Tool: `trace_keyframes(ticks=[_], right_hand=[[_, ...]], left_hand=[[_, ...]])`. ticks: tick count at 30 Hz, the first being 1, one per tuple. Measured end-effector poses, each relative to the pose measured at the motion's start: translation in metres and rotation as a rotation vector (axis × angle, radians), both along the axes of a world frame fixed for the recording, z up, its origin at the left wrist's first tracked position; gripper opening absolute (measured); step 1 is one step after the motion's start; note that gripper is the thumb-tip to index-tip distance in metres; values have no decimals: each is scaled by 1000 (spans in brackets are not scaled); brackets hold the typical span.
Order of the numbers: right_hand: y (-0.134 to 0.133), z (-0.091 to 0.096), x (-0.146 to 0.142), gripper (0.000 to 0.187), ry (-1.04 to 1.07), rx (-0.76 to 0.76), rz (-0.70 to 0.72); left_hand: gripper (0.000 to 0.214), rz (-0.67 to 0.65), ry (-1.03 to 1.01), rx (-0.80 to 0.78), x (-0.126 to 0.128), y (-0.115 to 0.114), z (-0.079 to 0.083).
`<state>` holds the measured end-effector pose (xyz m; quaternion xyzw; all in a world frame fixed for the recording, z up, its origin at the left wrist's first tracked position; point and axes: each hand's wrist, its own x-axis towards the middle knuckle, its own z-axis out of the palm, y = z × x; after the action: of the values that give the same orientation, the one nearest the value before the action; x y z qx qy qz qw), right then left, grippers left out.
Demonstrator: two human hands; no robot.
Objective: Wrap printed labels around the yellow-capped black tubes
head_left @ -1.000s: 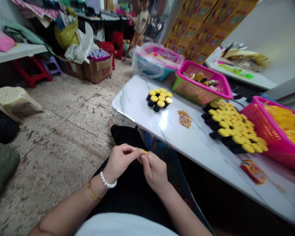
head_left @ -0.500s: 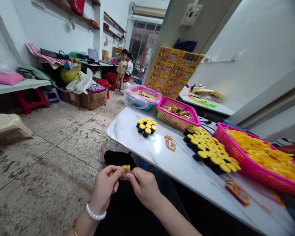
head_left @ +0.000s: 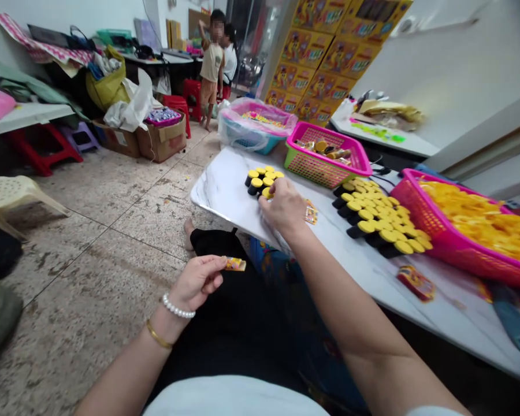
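Observation:
In my left hand (head_left: 203, 280), over my lap, a small yellow printed label sleeve (head_left: 234, 264) is pinched between thumb and fingers, its end standing a little open. My right hand (head_left: 286, 207) reaches onto the table, its fingers closed about a small black tub with a yellow lid (head_left: 267, 193) at the near side of a small cluster. The other tubs of that cluster (head_left: 253, 174) stand upright just beyond the fingertips. Partly behind my right wrist lie a few flat printed labels (head_left: 311, 212).
A larger group of yellow-lidded tubs (head_left: 379, 216) stands on the marble-look table (head_left: 219, 173). Behind are a pink-green basket (head_left: 325, 170), a plastic-covered blue basket (head_left: 247, 138) and a pink basket of yellow pieces (head_left: 455, 242). A label stack (head_left: 416, 283) lies right. Two people are farther back.
My right hand has let go of the label and moved forward and up to the small tub cluster. My left hand keeps the label, now turned sideways. The view has tilted down.

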<state>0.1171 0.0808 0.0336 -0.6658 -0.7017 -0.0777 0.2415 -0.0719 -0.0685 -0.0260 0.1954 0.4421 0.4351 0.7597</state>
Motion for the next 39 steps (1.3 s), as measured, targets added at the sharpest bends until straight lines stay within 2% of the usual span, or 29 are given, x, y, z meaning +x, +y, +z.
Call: trace_keyframes(ticks=[3, 5, 6, 8, 11, 14, 17, 22, 24, 32, 36, 39], right_hand=[[-18, 0, 14, 34, 339, 7, 113], [-41, 3, 23, 33, 667, -137, 258], [-54, 4, 26, 30, 840, -266, 337], [-81, 3, 28, 29, 1119, -444, 416], [-112, -7, 23, 28, 1282, -565, 433], [-123, -18, 18, 28, 1234, -572, 428], [-124, -22, 17, 24, 1130, -524, 422], [-134, -23, 15, 20, 868, -295, 381], [-139, -24, 14, 21, 804, -262, 395], [-140, -23, 16, 16, 761, -337, 442], [-138, -26, 14, 16, 758, -338, 430], [-138, -32, 12, 16, 841, -367, 499]], left_hand=[[14, 29, -108, -69, -4, 7, -4], [13, 41, -158, -108, -4, 12, -6], [12, 44, -176, -122, -4, 14, -6], [11, 43, -201, -139, -1, 17, -7], [8, 40, -232, -150, 6, 18, -5], [2, 25, -263, -141, 12, 18, -3], [5, 8, -293, -110, 17, 17, -2], [4, 40, -339, -131, 23, 17, -1], [3, 63, -357, -146, 24, 17, -2], [9, 50, -377, -206, 24, 18, -4], [11, 60, -367, -166, 26, 16, -4], [11, 80, -326, -113, 24, 13, -6]])
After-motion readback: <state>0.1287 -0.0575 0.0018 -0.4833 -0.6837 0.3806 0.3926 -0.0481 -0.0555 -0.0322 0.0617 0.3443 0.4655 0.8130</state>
